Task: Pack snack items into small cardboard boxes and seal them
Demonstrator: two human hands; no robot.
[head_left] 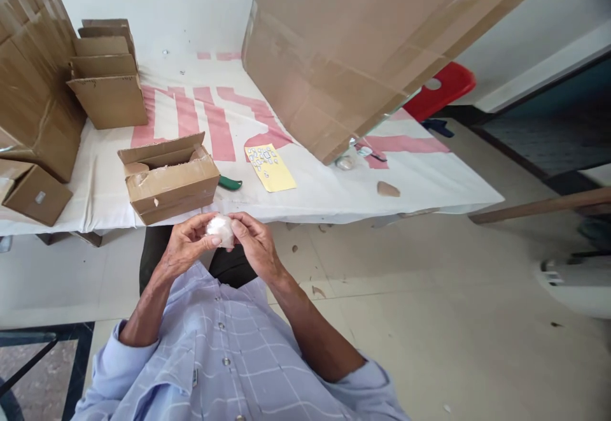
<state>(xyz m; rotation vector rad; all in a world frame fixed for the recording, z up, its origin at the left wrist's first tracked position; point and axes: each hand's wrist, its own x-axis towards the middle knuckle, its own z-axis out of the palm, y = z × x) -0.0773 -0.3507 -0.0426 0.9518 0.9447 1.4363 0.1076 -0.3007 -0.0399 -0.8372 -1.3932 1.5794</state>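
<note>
Between my two hands, just off the table's front edge, is a small white bundle [220,230] that looks wrapped in clear plastic; what is inside I cannot make out. My left hand [187,242] grips it from the left, thumb across its lower side. With bent fingers my right hand [255,242] pinches its right side. Beyond them on the table stands an open cardboard box [174,185], its flaps raised. A green-handled tool [230,183] lies partly hidden beside that box. To the right rests a yellow sheet [277,179] of stickers.
The table [324,198] has a white and pink cloth. A large carton [329,58] leans over its back right. Several open boxes [112,99] and a taped carton [38,90] fill the left. Near the right edge lies a brown scrap [388,189]. A red stool [443,93] stands behind.
</note>
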